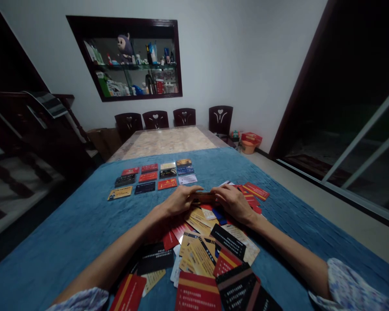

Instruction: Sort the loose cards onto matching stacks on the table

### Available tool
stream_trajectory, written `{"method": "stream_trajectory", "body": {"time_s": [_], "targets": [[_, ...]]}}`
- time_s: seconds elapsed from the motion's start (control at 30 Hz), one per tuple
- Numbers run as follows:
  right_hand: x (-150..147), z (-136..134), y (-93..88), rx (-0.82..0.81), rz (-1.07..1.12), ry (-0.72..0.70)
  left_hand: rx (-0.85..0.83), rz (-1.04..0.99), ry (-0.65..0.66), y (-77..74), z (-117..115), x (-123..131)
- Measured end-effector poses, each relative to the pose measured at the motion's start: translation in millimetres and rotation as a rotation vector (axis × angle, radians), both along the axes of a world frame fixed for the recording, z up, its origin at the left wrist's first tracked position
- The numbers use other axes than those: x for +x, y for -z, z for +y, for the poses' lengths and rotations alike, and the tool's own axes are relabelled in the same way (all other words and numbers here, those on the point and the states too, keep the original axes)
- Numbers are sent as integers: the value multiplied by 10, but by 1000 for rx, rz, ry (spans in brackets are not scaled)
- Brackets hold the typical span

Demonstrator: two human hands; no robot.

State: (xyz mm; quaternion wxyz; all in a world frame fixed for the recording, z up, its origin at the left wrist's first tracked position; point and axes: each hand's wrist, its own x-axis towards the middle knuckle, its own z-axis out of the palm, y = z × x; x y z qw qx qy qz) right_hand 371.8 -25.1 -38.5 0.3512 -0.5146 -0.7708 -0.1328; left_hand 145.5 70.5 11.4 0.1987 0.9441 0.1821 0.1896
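Both my hands meet over a brown-gold card point(203, 197) at the far end of a loose heap of cards. My left hand point(180, 200) grips the card's left end with fingers curled. My right hand point(234, 202) pinches its right end the same way. The heap of cards point(203, 255), red, black, gold and white, spreads from my hands back toward me on a blue cloth point(68, 233). Beyond my hands, several cards lie in neat rows point(154, 177), apart from the heap.
The blue cloth covers the near half of a long table; bare marbled tabletop point(168, 140) shows beyond it. Several dark chairs point(155, 119) stand at the far end. A wall niche point(132, 60) holds bottles and a toy. A glass sliding door point(359, 142) is on the right.
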Motion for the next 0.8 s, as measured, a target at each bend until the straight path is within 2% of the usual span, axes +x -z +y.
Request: {"method": "stream_trajectory", "body": {"time_s": [0.23,0.5,0.8], "targets": [[5,2,29,-56,-22,31,4,14,-60,36,-19,4],[43,40,102,-116,-50,60,-8,-16,-53,139,-1,37],[-20,74,26,-88,-120,34,36,-96,-56,221,3,72]]}}
